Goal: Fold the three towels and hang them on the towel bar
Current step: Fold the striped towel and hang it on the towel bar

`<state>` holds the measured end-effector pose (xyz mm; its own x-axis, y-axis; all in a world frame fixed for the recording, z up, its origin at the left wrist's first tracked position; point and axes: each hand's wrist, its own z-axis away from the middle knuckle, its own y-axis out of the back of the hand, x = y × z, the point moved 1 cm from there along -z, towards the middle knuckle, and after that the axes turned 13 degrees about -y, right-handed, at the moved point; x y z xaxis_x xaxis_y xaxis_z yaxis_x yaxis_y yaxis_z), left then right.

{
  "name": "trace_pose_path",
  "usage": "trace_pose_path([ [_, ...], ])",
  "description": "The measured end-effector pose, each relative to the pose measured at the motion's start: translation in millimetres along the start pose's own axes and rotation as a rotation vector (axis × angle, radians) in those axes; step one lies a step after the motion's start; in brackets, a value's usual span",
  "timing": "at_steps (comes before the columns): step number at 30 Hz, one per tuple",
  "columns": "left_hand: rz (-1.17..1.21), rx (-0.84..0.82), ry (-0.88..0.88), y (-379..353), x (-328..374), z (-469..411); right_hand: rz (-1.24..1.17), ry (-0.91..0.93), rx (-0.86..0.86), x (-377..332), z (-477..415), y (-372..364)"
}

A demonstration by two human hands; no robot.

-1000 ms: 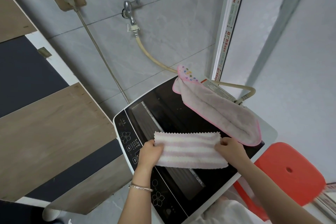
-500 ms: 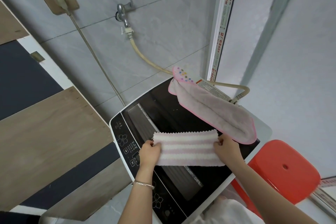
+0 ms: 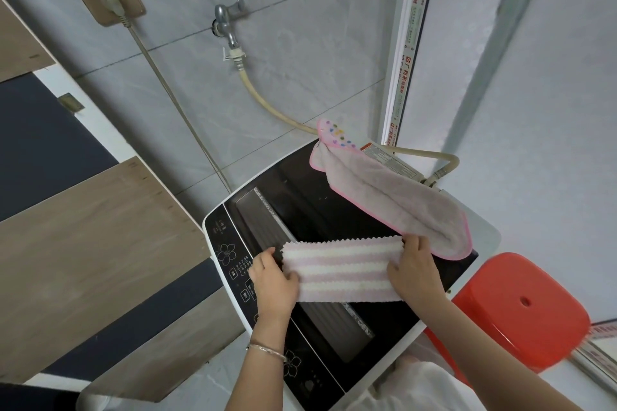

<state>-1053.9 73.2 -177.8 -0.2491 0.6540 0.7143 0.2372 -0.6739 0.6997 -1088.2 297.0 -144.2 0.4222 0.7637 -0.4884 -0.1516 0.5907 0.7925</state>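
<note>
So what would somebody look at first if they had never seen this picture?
Probably the pink-and-white striped towel in the middle, stretched between the left hand and the right hand above the black-topped washing machine. Next comes the bright red stool at the lower right. Then the pink-edged towel, lying across the machine's back right part.

We've got the striped towel (image 3: pixel 344 272), pink and white with a zigzag edge, folded into a flat band over the washer (image 3: pixel 300 197). The grey towel (image 3: pixel 394 200), pink-trimmed, lies folded behind it, far right.
</note>
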Motion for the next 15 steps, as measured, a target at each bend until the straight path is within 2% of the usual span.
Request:
trace_pose_path([
  [3,-0.006,0.009,-0.184,2,-3,2,0.16,0.203,0.117,1,3,6],
  [4,0.0,-0.005,-0.234,3,-6,2,0.199,0.292,0.09,2,2,8],
  [7,0.075,-0.12,-0.331,2,-12,4,0.27,0.491,-0.144,6,0,7],
  [10,0.155,-0.334,-0.313,3,-14,6,0.431,0.539,-0.282,16,0,-2],
  [13,0.065,-0.535,-0.316,5,-20,5,0.46,0.563,-0.273,28,1,-8],
  [15,-0.014,-0.591,-0.357,8,-25,4,0.438,0.571,-0.263,30,1,-7],
])
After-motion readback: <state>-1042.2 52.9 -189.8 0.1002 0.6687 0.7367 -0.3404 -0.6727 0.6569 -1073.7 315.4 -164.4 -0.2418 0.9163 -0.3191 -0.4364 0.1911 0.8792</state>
